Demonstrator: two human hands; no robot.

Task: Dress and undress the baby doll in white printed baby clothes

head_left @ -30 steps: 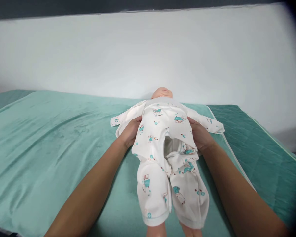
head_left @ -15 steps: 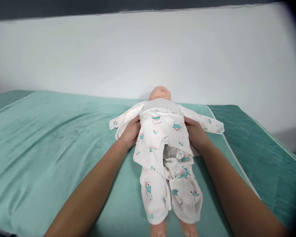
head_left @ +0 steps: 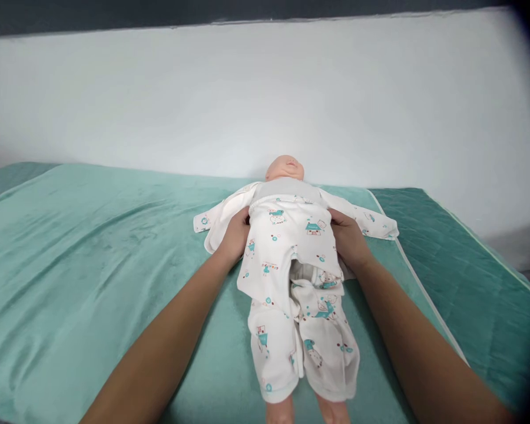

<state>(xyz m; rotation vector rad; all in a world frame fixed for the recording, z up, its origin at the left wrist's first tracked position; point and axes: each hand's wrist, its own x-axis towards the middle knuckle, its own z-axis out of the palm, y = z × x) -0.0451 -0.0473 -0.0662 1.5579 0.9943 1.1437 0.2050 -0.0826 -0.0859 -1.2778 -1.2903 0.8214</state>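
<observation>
A baby doll lies on its back with its head at the far side. White printed baby pants cover its legs and reach high up its torso, with an opening at the crotch. Its printed jacket lies open, both sleeves stretched out sideways. My left hand is closed on the left edge of the pants near the waistband. At the opposite edge, my right hand grips the pants in the same way. Fingertips of both hands are hidden by the cloth. Bare doll feet stick out below the cuffs.
A light green sheet with soft wrinkles lies under the doll. Darker green quilted cloth shows on the right beyond a pale edging. A white wall rises right behind the doll's head.
The view has shifted very slightly, so the doll sits a touch further left in it. Both hands keep their places at the sides of the pants.
</observation>
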